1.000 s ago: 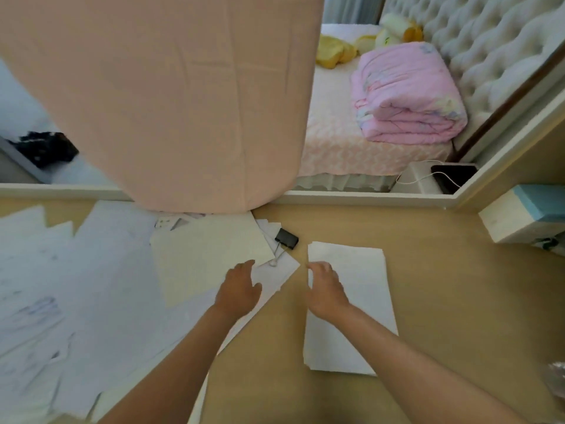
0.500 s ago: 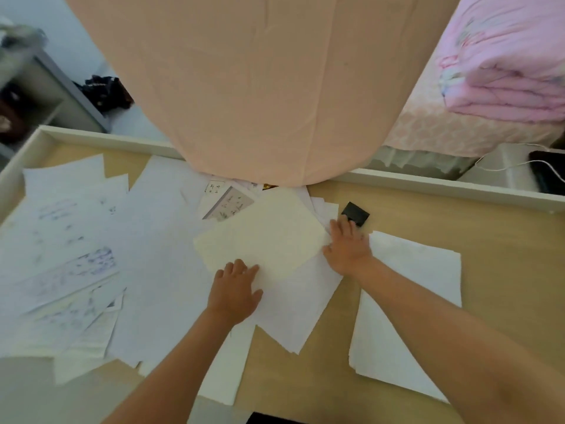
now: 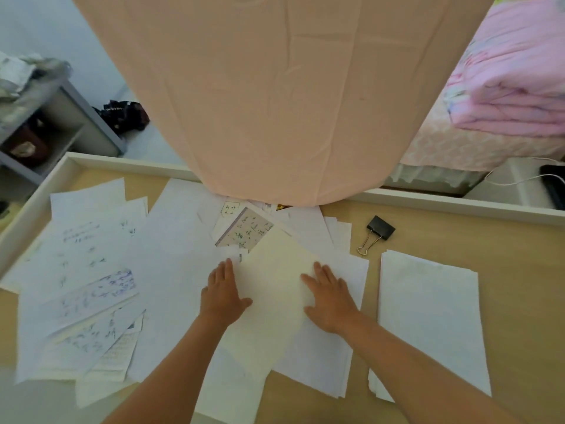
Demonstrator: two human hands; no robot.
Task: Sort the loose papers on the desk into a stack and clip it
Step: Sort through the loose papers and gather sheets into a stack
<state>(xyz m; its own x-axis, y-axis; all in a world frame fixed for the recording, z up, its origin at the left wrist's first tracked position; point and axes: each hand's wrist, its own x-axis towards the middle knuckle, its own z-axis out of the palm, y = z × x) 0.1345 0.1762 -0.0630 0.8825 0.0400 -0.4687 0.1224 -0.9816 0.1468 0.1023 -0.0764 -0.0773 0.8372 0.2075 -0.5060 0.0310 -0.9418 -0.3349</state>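
Wooden counter [image 3: 519, 286], bedroom beyond. Nearest, both grips are released, palms flat: left hand [image 3: 224, 296] at the cream sheet's [image 3: 275, 304] left edge, right hand [image 3: 331, 301] on its right side. A small stack [image 3: 428, 325] lies toward the right edge, while most papers [image 3: 91, 270] sprawl unsorted to the left. Further back, the clip [image 3: 379, 232] lies unused. Early going, I'd say.

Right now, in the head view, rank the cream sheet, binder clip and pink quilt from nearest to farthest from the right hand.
1. The cream sheet: just left, touching the right hand.
2. The binder clip: on the desk, beyond the hand, to its right.
3. The pink quilt: on the bed, far upper right.
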